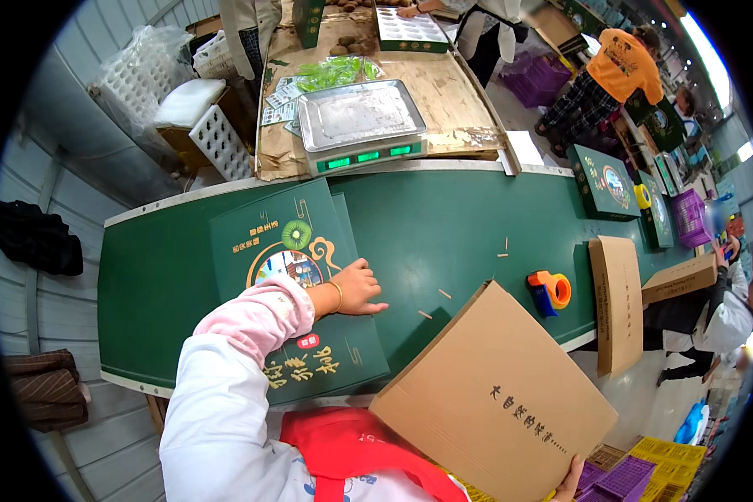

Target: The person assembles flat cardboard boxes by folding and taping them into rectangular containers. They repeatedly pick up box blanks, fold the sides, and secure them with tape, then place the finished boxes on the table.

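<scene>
Two flat green cartons [296, 266] overlap on the table [452, 217]; the left hand [353, 289] rests on the top one, fingers loose, clasping nothing I can see. The right hand [570, 480] grasps a brown cardboard box [494, 376] near its lower-right corner, slanted over the table's near edge. The box looks light and stiff, with crushable corners; opposite edges should hold best.

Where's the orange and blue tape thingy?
In the head view, the tape dispenser sits right of centre on the green table, between the big cardboard box held by the right hand and the narrower brown box.
</scene>
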A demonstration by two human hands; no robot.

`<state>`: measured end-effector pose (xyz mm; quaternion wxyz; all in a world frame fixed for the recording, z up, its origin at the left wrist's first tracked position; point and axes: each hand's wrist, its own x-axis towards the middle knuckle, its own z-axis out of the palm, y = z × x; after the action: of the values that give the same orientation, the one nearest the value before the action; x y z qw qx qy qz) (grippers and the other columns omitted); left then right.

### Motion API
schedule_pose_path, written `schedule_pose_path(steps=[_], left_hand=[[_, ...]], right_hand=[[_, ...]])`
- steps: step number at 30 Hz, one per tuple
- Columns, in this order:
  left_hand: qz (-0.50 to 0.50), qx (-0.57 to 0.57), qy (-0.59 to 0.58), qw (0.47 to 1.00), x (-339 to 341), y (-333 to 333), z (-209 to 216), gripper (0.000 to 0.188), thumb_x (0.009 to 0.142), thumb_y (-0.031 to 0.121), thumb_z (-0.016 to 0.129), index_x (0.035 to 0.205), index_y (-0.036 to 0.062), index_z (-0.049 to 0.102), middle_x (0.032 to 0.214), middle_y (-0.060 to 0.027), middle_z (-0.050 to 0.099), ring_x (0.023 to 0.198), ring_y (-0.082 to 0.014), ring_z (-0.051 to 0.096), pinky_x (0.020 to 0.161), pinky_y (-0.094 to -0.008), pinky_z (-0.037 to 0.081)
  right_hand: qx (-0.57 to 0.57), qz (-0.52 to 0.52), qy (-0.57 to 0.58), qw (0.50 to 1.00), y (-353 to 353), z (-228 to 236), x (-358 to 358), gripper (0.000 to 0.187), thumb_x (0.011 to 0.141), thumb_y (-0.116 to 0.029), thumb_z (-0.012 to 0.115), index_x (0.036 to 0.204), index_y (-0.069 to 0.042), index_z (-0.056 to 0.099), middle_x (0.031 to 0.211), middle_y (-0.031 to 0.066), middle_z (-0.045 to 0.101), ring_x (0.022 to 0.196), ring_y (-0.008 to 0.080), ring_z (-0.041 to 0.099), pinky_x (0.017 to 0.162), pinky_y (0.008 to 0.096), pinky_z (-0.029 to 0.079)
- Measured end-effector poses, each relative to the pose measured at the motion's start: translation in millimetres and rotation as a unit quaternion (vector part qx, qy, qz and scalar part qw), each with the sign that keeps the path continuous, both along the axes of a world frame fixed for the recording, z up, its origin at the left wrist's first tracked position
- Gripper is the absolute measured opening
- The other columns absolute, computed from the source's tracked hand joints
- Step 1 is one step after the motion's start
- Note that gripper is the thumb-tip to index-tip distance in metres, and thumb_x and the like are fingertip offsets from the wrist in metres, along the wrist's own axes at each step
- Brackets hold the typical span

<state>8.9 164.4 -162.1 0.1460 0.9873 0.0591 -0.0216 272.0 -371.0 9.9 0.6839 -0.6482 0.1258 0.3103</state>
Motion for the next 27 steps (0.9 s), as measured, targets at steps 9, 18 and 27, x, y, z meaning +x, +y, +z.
schedule_pose_path(steps=[9,18,27], left_hand=[[-0.008,-0.030,-0.010,0.999,-20.0,-107.1,11.6,0.060,0.063,0.035,0.068,0.112,0.0057,0.051,0.114,-0.0114,0.049,0.118,-0.0302,0.041,0.107,-0.0643,0.010],[0.359,0.007,-0.158,0.920,98.9,-0.4,-14.2,0.040,0.073,0.036,0.064,0.099,0.0073,0.056,0.105,-0.0102,0.054,0.111,-0.0275,0.046,0.108,-0.0537,0.018],[0.325,-0.026,-0.164,0.931,71.3,57.6,-8.4,0.040,0.084,0.045,0.055,0.094,0.0079,0.064,0.099,-0.0119,0.063,0.102,-0.0300,0.054,0.092,-0.0403,0.038]], right_hand=[[0.038,0.026,0.040,0.998,-28.5,-27.8,31.7,0.064,0.087,-0.035,0.058,0.137,-0.006,0.031,0.127,0.0161,0.050,0.110,0.0293,0.055,0.089,0.0432,0.050],[0.021,0.127,-0.003,0.992,-44.5,-118.8,102.3,0.057,0.087,-0.027,0.059,0.133,-0.003,0.035,0.121,0.0145,0.054,0.103,0.0263,0.059,0.084,0.0394,0.052],[0.006,0.153,-0.029,0.988,-22.0,-137.1,54.2,0.068,0.084,-0.031,0.064,0.136,-0.002,0.029,0.122,0.0155,0.051,0.101,0.0265,0.059,0.082,0.0377,0.053]])
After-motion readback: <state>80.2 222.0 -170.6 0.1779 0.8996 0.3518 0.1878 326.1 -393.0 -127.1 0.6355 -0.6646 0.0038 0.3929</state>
